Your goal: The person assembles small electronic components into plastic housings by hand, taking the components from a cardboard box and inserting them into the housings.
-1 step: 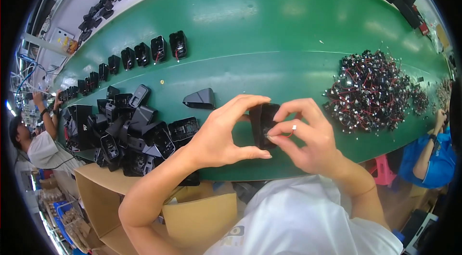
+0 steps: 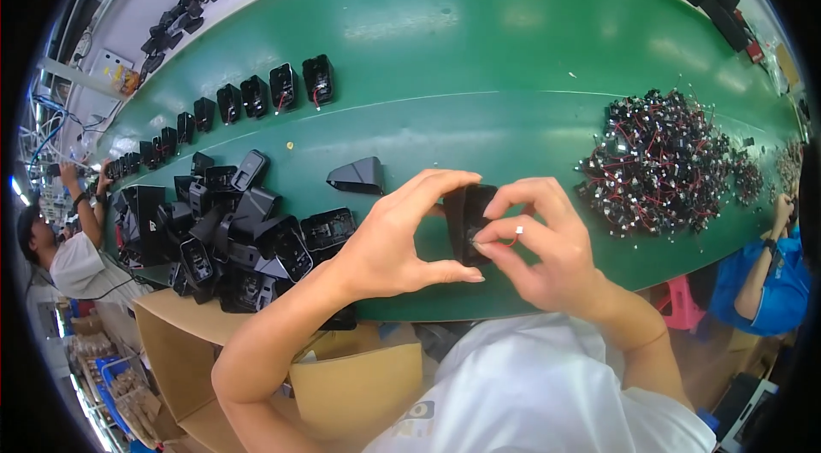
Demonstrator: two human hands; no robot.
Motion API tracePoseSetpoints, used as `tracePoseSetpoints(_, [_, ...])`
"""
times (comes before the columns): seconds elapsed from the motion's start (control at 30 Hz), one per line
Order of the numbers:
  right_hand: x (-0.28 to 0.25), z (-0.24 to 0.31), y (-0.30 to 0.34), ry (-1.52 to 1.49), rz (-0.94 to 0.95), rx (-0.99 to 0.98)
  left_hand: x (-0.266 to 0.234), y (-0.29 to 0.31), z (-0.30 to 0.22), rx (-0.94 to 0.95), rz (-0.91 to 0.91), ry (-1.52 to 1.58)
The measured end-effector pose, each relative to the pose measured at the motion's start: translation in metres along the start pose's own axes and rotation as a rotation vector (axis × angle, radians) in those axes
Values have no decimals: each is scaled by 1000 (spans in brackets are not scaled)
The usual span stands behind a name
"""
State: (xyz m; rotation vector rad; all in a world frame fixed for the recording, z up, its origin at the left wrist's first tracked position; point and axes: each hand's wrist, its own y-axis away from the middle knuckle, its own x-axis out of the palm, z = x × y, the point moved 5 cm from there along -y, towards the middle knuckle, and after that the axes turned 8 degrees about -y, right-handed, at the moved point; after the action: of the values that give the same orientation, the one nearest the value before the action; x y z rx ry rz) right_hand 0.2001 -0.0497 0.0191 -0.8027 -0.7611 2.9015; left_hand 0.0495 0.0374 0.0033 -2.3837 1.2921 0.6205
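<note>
A black plastic housing [image 2: 466, 218] is held over the near part of the green table, its hollow side facing my right hand. Fingers and thumb of my left hand [image 2: 406, 235] grip it from the left, at its top and bottom ends. Thumb and fingertips of my right hand [image 2: 543, 239] are pinched together at the housing's opening. A small white connector [image 2: 519, 231] on a red wire sticks out between those fingers. Whatever sits at the fingertips on the other end of the wire is hidden. Left of my hands, a dark grey housing [image 2: 357, 175] lies on the table.
Wired small parts form a large heap [image 2: 654, 167] at the right. A pile of black housings [image 2: 231, 231] lies left, with a row of housings [image 2: 254, 97] beyond. An open cardboard box [image 2: 355, 380] stands below the table edge. Co-workers [image 2: 73, 261] sit at both sides.
</note>
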Motion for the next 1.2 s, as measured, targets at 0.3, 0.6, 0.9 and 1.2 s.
tracePoseSetpoints(0.3, [8,-10,10,-161,-87,83,-9,0,-13,101,-55,-147])
tracePoseSetpoints(0.6, [16,-20,20,-816,6,149,-8,2,-26,179,-199,-350])
tracePoseSetpoints(0.9, [44,-26,41,-1316,-44,352,-1,7,-39,320,-279,-454])
tracePoseSetpoints(1.2, [41,-22,39,-1523,-51,657,-9,17,-38,376,-250,-598])
